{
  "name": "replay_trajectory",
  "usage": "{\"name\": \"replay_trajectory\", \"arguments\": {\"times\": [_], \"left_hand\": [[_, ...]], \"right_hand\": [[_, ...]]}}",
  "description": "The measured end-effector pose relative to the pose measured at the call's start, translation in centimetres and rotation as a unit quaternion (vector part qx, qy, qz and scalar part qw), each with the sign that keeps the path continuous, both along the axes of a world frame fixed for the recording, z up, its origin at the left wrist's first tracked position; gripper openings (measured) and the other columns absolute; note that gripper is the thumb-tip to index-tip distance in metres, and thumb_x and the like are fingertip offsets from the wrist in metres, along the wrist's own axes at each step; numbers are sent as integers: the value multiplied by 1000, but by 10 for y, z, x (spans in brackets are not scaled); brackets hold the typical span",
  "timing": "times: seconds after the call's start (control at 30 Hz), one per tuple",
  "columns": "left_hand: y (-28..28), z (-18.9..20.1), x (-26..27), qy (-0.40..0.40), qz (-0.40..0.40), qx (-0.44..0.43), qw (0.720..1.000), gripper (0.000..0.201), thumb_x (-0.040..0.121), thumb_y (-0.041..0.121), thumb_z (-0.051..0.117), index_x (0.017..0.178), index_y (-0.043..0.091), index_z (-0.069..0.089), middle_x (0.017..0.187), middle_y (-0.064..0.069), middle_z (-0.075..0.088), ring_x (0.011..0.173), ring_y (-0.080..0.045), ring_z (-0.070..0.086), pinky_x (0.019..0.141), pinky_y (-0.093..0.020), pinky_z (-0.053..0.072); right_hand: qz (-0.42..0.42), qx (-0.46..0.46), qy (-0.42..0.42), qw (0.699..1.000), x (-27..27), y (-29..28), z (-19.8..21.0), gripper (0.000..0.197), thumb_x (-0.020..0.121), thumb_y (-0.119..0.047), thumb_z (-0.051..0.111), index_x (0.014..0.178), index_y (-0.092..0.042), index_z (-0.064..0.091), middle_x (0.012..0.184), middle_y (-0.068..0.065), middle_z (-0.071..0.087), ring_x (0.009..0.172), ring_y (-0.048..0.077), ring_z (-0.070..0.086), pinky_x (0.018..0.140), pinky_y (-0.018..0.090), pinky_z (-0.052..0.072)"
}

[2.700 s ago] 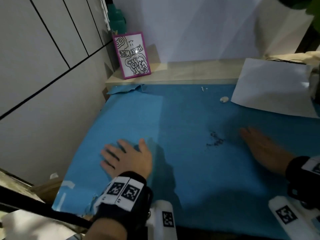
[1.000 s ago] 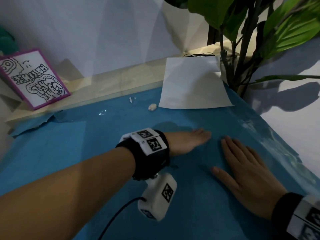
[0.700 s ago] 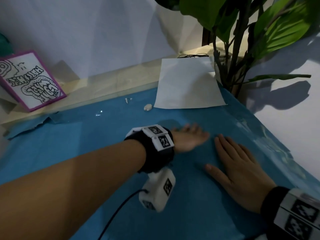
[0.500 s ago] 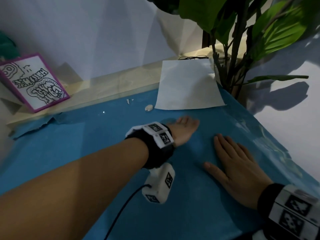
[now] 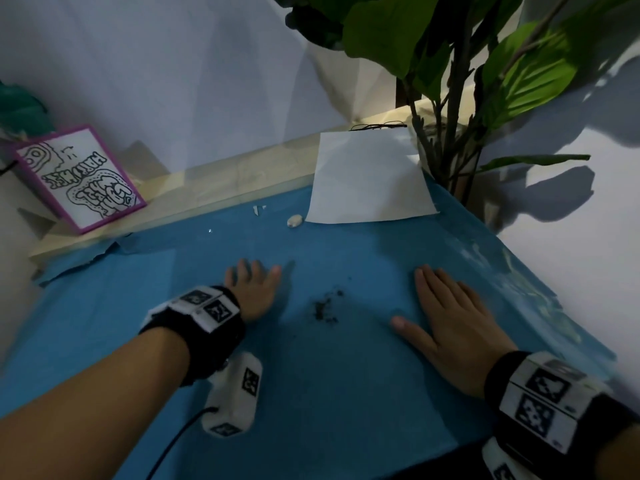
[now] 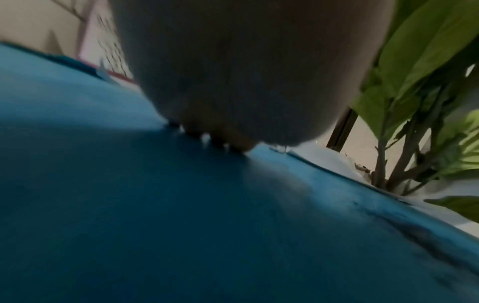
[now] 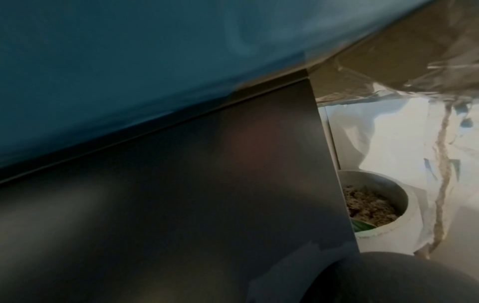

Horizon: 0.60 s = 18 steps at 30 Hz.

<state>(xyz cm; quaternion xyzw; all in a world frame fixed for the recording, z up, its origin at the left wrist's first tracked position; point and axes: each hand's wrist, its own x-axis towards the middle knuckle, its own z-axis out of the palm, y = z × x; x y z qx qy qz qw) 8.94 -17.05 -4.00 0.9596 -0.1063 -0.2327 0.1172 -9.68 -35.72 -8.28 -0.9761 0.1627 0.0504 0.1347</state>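
A blue sheet [image 5: 346, 382] covers the tabletop. My left hand [image 5: 254, 289] lies flat on it left of centre, fingers straight and pointing away. My right hand [image 5: 446, 323] lies flat on the sheet to the right, fingers spread, thumb out to the left. Between the hands is a small patch of dark crumbs [image 5: 323, 308]. In the left wrist view the palm [image 6: 246, 71] fills the top, with fingertips [image 6: 241, 144] touching the blue sheet [image 6: 181, 225]. The right wrist view shows the sheet's edge [image 7: 155, 61] over a dark panel [image 7: 181, 194]; the hand itself is hidden there.
A white paper [image 5: 369, 178] lies at the back, a small white lump [image 5: 294, 221] and white scraps [image 5: 258, 209] beside it. A purple-framed drawing [image 5: 78, 178] leans on the back left ledge. A leafy plant [image 5: 457, 81] stands back right, its pot [image 7: 373, 203] below the table edge.
My left hand has slid leftward across the sheet, away from the right hand, uncovering the dark crumbs. The right hand stays flat in about the same place.
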Motion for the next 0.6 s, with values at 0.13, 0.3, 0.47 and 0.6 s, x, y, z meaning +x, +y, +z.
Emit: {"name": "replay_trajectory", "arguments": {"times": [0.13, 0.3, 0.47, 0.6], "left_hand": [[-32, -3, -49, -4, -105, -44, 994, 52, 104, 36, 13, 153, 16, 9, 160, -8, 2, 147, -22, 0, 116, -45, -1], [-50, 16, -87, 12, -158, -154, 975, 52, 105, 33, 10, 153, 14, 8, 160, -3, 3, 147, -17, 3, 119, -39, 0], [13, -12, -71, -71, 86, 12, 994, 59, 100, 46, 10, 153, 23, 4, 160, -8, -9, 145, -29, -14, 115, -48, -4], [-22, -24, -98, -54, 106, -19, 993, 71, 98, 55, 9, 152, 11, -5, 159, -11, -13, 146, -24, -15, 117, -45, -7]], "right_hand": [[-1, -13, 6, 1000, 0, 0, 1, 114, 54, -81, -24, 148, -17, -16, 157, -4, -14, 145, 11, -13, 113, 26, -11], [-7, -16, 5, 1000, 1, 0, 0, 125, 46, -84, -31, 149, -17, -11, 158, -3, -11, 145, 11, -10, 114, 26, -9], [-5, -14, -2, 1000, 1, 0, -1, 115, 55, -81, -25, 149, -16, -12, 158, -3, -11, 145, 12, -10, 114, 27, -9], [-10, -17, -1, 1000, 2, 1, 0, 124, 46, -82, -33, 149, -16, -12, 158, -2, -11, 145, 13, -10, 114, 27, -8]]}}
